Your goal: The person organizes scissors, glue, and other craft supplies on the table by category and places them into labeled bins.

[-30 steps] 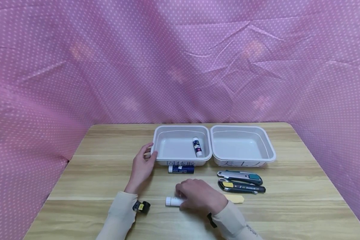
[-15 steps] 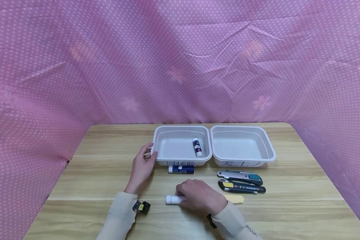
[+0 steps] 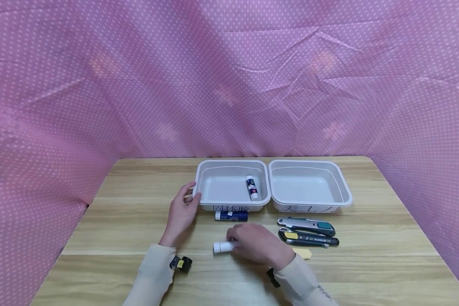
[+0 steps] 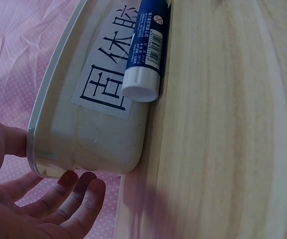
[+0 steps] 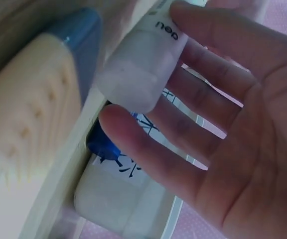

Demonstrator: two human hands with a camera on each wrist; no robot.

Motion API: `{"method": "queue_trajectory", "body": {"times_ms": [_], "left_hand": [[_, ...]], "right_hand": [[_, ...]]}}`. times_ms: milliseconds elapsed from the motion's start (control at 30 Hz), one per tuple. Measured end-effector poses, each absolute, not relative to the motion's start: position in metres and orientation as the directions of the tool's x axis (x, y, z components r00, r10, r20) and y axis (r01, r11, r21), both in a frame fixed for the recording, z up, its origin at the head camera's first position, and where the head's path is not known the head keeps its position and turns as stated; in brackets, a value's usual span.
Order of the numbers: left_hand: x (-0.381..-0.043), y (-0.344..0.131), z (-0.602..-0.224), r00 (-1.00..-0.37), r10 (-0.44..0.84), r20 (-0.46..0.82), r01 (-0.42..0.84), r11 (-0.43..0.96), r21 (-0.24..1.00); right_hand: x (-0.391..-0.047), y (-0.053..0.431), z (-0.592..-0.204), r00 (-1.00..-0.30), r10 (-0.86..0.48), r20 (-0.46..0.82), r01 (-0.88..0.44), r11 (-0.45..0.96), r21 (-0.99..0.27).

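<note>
My right hand (image 3: 258, 244) pinches a white glue stick (image 3: 223, 247) between thumb and fingers, close over the table. In the right wrist view the glue stick (image 5: 138, 64) shows printed lettering, and the fingers reach along it. My left hand (image 3: 181, 214) grips the front left corner of the left white plastic box (image 3: 231, 203), its thumb at the rim and the other fingers against the side. A blue glue stick with a white cap (image 3: 231, 216) lies right in front of this box, below its paper label (image 4: 103, 82). Another glue stick (image 3: 251, 188) lies inside the box.
A second white plastic box (image 3: 310, 203) stands against the first on the right. Two utility knives (image 3: 307, 231) lie in front of it. A pale yellow object (image 3: 303, 253) lies partly hidden behind my right hand. Pink dotted cloth (image 3: 229, 85) surrounds the wooden table (image 3: 137, 178).
The right hand has raised the white glue stick and moved it slightly toward the boxes; over the first half second it barely moved. The left hand stays in place on the box.
</note>
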State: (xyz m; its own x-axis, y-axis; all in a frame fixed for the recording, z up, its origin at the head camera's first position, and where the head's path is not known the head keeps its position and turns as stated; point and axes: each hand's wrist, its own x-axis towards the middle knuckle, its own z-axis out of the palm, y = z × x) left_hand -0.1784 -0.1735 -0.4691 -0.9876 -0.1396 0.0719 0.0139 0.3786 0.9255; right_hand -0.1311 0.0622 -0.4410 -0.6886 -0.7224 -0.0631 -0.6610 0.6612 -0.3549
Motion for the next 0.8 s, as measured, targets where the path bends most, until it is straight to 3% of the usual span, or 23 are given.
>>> {"method": "queue_trajectory", "body": {"times_ms": [800], "left_hand": [[-0.184, -0.176, -0.469, -0.986, -0.142, 0.084, 0.024, 0.379, 0.925]], "right_hand": [[-0.145, 0.077, -0.424, -0.721, -0.656, 0.220, -0.689, 0.651, -0.318]]}}
